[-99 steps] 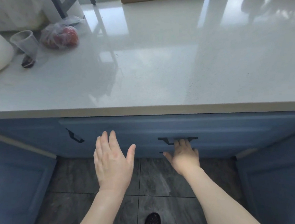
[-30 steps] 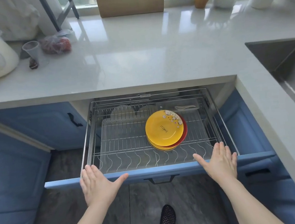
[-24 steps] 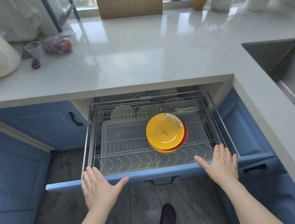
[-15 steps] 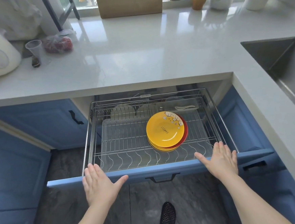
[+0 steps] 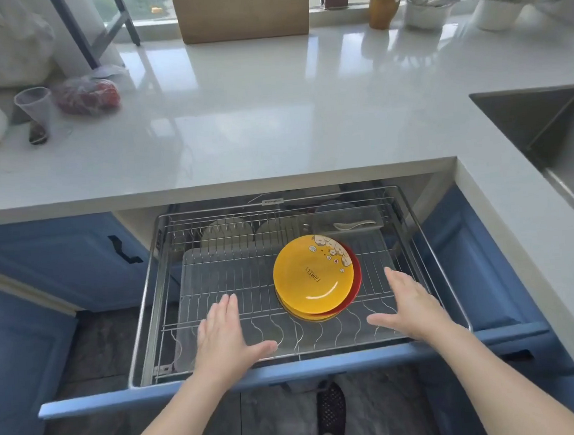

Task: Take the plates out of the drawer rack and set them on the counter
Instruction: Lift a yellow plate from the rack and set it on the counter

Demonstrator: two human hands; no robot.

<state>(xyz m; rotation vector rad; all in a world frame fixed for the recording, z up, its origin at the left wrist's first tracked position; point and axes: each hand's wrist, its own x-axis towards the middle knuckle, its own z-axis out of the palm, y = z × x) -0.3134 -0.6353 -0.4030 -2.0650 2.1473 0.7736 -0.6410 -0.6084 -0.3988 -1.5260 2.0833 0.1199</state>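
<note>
The blue drawer stands pulled out under the white counter [image 5: 271,122], and its wire rack [image 5: 215,284] is in full view. A stack of plates [image 5: 314,277] lies flat in the rack right of centre, a yellow plate on top and a red rim showing beneath. My left hand [image 5: 224,335] hovers open over the rack's front, left of the stack. To the right of the stack my right hand [image 5: 411,305] hovers open as well. Neither hand touches the plates.
White dishes [image 5: 226,230] stand upright at the rack's back, beside a tray holding a white spoon [image 5: 353,225]. On the counter: a plastic cup [image 5: 34,106], a bagged red item [image 5: 85,96], a cardboard box [image 5: 241,8], a wooden jar [image 5: 382,7]. A sink [image 5: 546,121] sits at right.
The drawer has been pulled open. Both hands have since left its front edge and moved forward over the rack, to either side of the plate stack.
</note>
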